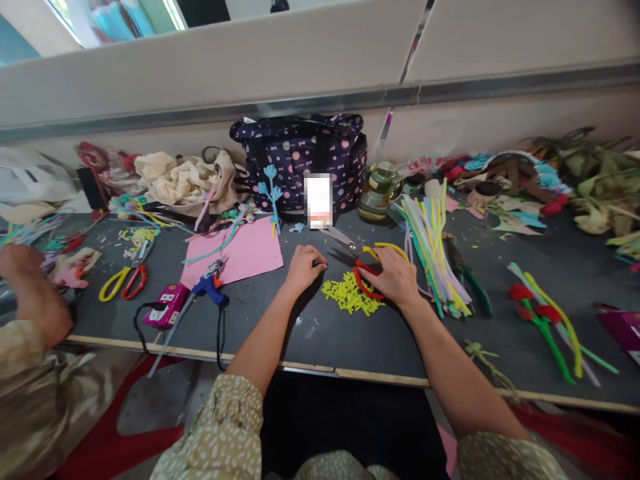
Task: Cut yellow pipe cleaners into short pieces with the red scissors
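My right hand [397,275] is wrapped round the red and yellow handles of a pair of scissors [345,240], whose blades point away to the upper left. To its left, my left hand [304,270] rests low over the table with fingers curled together; anything between its fingertips is too small to make out. Between my hands lies a pile of short yellow-green pipe cleaner pieces [350,293], right beside the scissors' red handle loop. A bundle of long pastel pipe cleaners [435,260] lies close to the right of my right hand.
A blue glue gun [213,283] and a purple box [167,305] sit left, by pink paper [240,250]. Behind stand a dark patterned bag [295,160] and a glass jar [379,193]. Another person's hand [35,293] is far left, near second scissors [131,277]. Red pipe-cleaner flowers [540,313] lie right.
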The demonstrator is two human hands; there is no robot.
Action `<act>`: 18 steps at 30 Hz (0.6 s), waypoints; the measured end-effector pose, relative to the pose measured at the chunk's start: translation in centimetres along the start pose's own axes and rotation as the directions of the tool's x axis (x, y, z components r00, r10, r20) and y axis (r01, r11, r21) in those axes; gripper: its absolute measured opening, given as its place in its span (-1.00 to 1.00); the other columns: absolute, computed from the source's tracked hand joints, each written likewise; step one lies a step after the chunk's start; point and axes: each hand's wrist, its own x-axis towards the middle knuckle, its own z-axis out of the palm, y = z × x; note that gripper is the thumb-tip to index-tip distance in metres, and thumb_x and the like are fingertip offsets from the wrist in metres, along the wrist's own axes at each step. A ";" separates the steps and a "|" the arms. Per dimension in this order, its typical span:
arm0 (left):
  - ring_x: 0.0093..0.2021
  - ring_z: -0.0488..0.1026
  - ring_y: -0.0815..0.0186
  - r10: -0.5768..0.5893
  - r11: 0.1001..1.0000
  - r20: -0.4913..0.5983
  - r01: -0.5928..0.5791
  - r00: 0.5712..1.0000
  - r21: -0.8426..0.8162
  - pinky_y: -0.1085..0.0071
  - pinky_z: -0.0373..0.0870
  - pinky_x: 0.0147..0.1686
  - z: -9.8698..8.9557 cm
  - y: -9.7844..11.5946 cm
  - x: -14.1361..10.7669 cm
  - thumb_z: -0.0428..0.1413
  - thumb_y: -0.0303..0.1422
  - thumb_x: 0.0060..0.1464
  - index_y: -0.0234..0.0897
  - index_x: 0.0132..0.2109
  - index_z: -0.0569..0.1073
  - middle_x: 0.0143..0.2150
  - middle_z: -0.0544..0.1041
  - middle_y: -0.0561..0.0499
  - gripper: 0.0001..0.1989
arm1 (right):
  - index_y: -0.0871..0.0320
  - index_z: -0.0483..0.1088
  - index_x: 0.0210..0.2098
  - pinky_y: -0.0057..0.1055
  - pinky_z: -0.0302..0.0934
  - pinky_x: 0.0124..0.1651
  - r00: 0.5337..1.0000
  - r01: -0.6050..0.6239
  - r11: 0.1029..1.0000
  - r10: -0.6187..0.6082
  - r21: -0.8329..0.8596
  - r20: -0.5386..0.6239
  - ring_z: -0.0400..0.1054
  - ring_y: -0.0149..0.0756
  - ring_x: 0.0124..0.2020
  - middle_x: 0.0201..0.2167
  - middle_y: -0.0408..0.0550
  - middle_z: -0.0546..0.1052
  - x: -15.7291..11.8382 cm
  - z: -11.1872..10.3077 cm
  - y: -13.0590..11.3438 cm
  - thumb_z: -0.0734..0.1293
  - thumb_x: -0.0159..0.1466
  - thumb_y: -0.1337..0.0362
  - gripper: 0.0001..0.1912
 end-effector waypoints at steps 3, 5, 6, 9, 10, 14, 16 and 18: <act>-0.13 0.30 0.14 -0.037 0.999 -0.053 0.035 0.998 -0.039 0.20 0.26 -0.09 -0.1 0.2 0.0 0.25 -0.42 -0.02 -0.18 -0.35 0.57 -0.27 0.51 -0.02 -0.96 | 0.20 0.40 0.00 -0.28 0.27 -0.20 1.000 0.005 1.000 -0.005 -0.001 -0.003 0.41 -0.10 -0.13 -0.13 0.13 0.52 0.0 0.0 0.0 0.30 0.22 -0.08 -0.46; -0.13 0.30 0.14 -0.056 0.997 -0.106 0.049 0.993 -0.064 0.21 0.26 -0.10 -0.2 0.4 0.1 0.23 -0.39 0.01 -0.18 -0.33 0.57 -0.28 0.52 -0.02 -0.97 | 0.21 0.40 0.00 -0.28 0.27 -0.20 1.000 0.012 1.000 -0.012 0.004 -0.003 0.41 -0.10 -0.13 -0.13 0.13 0.52 0.0 -0.1 0.0 0.29 0.22 -0.08 -0.46; -0.13 0.31 0.14 -0.061 0.996 -0.133 0.052 0.989 -0.072 0.21 0.26 -0.11 -0.2 0.4 0.1 0.22 -0.38 0.03 -0.18 -0.33 0.56 -0.28 0.53 -0.03 -0.97 | 0.21 0.40 0.00 -0.28 0.27 -0.20 1.000 0.015 1.000 -0.015 0.005 -0.004 0.41 -0.10 -0.13 -0.13 0.13 0.53 0.0 -0.1 0.0 0.29 0.23 -0.08 -0.46; -0.15 0.32 0.15 -0.068 0.996 -0.197 0.053 0.978 -0.078 0.22 0.25 -0.12 -0.3 0.5 0.1 0.20 -0.39 0.05 -0.18 -0.35 0.54 -0.29 0.54 -0.02 -0.97 | 0.21 0.39 0.01 -0.29 0.27 -0.20 1.000 0.022 1.000 -0.022 0.007 -0.003 0.41 -0.10 -0.12 -0.12 0.12 0.53 -0.1 -0.2 0.0 0.29 0.22 -0.08 -0.46; -0.15 0.33 0.15 -0.071 0.995 -0.210 0.055 0.975 -0.079 0.23 0.25 -0.12 -0.3 0.5 0.1 0.19 -0.40 0.05 -0.18 -0.35 0.54 -0.30 0.54 -0.02 -0.96 | 0.21 0.39 0.01 -0.29 0.27 -0.21 1.000 0.021 1.000 -0.021 0.006 -0.004 0.41 -0.10 -0.11 -0.12 0.11 0.53 -0.1 -0.2 -0.1 0.29 0.22 -0.07 -0.46; -0.16 0.33 0.15 -0.092 0.993 -0.218 0.074 0.972 -0.089 0.25 0.25 -0.14 -0.3 0.6 0.1 0.17 -0.40 0.06 -0.18 -0.38 0.51 -0.31 0.54 0.00 -0.94 | 0.20 0.40 -0.01 -0.29 0.26 -0.21 1.000 0.016 1.000 -0.016 0.000 -0.019 0.42 -0.11 -0.13 -0.13 0.10 0.53 0.0 -0.2 -0.1 0.29 0.22 -0.08 -0.47; -0.17 0.33 0.16 -0.089 0.994 -0.217 0.073 0.972 -0.079 0.25 0.25 -0.16 -0.3 0.7 0.1 0.16 -0.36 0.08 -0.18 -0.40 0.50 -0.33 0.53 -0.01 -0.90 | 0.20 0.40 -0.02 -0.29 0.26 -0.20 1.000 0.016 1.000 -0.016 -0.001 -0.024 0.42 -0.12 -0.14 -0.14 0.10 0.53 0.0 -0.2 -0.1 0.29 0.22 -0.08 -0.47; -0.18 0.33 0.16 -0.071 0.996 -0.225 0.058 0.972 -0.065 0.26 0.24 -0.16 -0.3 0.8 0.1 0.15 -0.31 0.11 -0.18 -0.42 0.48 -0.34 0.52 -0.01 -0.85 | 0.20 0.40 -0.02 -0.30 0.25 -0.20 1.000 0.014 1.000 -0.014 -0.001 -0.022 0.42 -0.12 -0.13 -0.14 0.09 0.53 0.1 -0.3 -0.2 0.30 0.22 -0.07 -0.48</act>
